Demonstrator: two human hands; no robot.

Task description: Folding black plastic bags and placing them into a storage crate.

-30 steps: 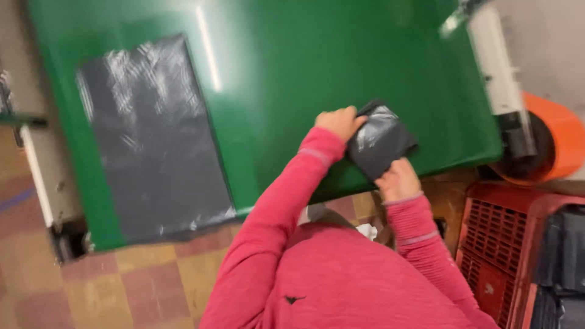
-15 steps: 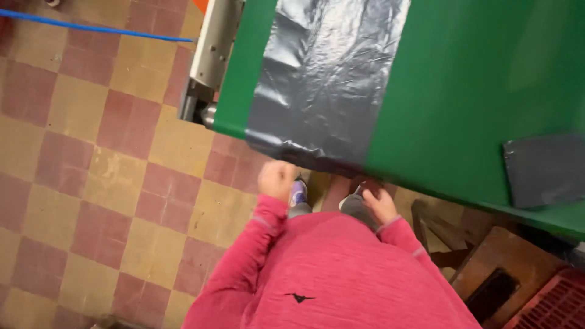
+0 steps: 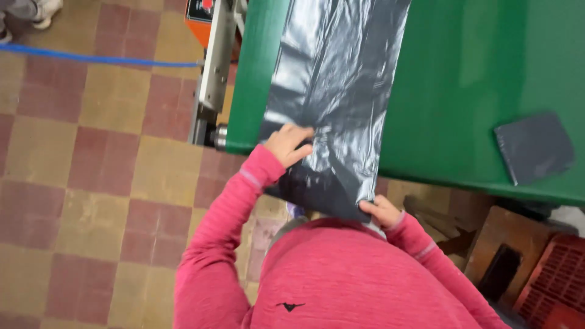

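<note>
Head view: left hand [image 3: 287, 143] presses flat on grey plastic bag [image 3: 341, 91], right hand [image 3: 382, 211] pinches near edge. Pull evenly off green table [image 3: 463, 91]; avoid creasing film.

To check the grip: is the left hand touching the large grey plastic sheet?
Touching. The head view shows the left hand with its fingers lying on the grey plastic sheet.

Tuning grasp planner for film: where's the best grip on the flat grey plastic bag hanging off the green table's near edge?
Probably the overhanging near end of the grey plastic bag, at its two bottom corners, approached from the near side. Only that end hangs free of the green table; the rest lies flat. The left hand rests at the edge, and the right hand has its fingers on the lower corner.
</note>
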